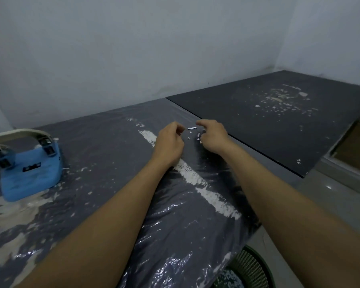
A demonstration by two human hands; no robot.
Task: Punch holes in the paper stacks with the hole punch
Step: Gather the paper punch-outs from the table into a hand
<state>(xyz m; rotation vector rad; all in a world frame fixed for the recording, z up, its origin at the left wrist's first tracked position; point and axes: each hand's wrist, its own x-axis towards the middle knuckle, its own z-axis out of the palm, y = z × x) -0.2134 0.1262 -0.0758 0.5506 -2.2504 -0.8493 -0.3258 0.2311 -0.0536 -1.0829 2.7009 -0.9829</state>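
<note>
The punch (29, 163), blue with a pale handle, stands on the counter (104, 154) well to the left of both hands and a little nearer to the person. No hand touches it.

Between the two hands lies a small group of white paper dots (192, 134), loose on the counter. The left hand (169, 141) is just left of the dots, its fingers curled inward with the thumb close to the fingertips; whether it pinches a dot I cannot tell. The right hand (211, 135) is just right of the dots, fingers bent down toward them, the index finger reaching forward. Whether it holds anything is also not clear.

A white streak (208, 194) runs under the left wrist. Below the right forearm a green basket (249, 269) shows.
</note>
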